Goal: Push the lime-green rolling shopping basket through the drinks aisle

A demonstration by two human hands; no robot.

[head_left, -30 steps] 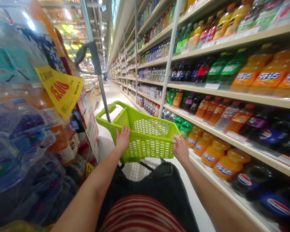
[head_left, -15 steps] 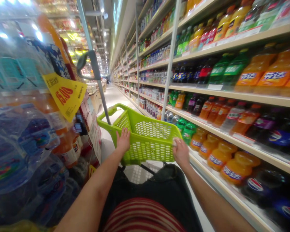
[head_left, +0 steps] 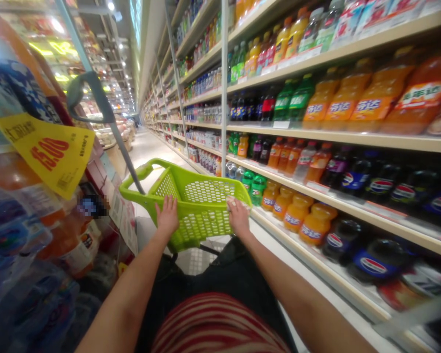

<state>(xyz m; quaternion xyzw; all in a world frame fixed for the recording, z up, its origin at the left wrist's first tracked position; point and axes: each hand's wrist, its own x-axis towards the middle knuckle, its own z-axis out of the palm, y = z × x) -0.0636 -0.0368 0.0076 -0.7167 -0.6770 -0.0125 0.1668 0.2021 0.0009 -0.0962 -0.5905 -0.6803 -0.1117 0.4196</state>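
A lime-green shopping basket cart [head_left: 206,226] with perforated sides stands right in front of my legs on a dark frame. On its near left rim rests my left hand [head_left: 168,215], its fingers stretched out flat against the plastic. My right hand [head_left: 238,217] is curled over the near right corner, gripping the rim. A small whitish, crumpled piece [head_left: 232,200] shows at the right fingers; its kind I cannot make out. From the cart's far left end rises a grey pull handle [head_left: 108,115]. The visible part of the basket's inside holds nothing.
Shelves of drink bottles [head_left: 345,105] run along the right, close to the cart. On the left stand stacked bottle packs [head_left: 14,230] with a yellow price sign [head_left: 47,152] reading 15.00. A pale floor aisle [head_left: 149,142] stretches ahead.
My view has turned to the right, so the cart, hands and price sign sit further left in the picture. Both hands stay on the cart.
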